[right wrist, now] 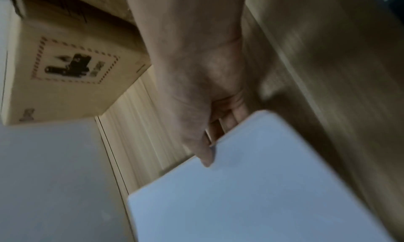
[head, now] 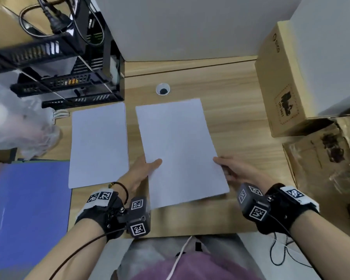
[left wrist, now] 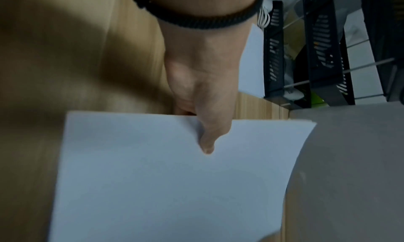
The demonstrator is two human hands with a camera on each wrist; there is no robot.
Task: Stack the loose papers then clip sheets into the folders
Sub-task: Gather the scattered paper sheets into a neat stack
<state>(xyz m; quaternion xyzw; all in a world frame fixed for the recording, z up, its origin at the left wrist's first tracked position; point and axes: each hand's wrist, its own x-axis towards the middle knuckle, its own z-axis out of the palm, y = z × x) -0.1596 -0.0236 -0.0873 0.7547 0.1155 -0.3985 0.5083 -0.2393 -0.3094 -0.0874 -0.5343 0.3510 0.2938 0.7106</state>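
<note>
Clearly, from the head view, both hands pinch 1 sheet (head: 180, 150) by its long edges, left hand (head: 141, 174) and right hand (head: 236, 170); its long axis runs away from the person. A second sheet (head: 98, 144) lies on the worktop (head: 240, 122) just left of it, nearer the left hand.

Left wrist: thumb on top, fingers beneath.

Right wrist: same pinch.

Readable marks: almost none

I see a dashed-frame printed label on the cardboard box (head: 285, 81); its small text stays too blurred to read.
</note>
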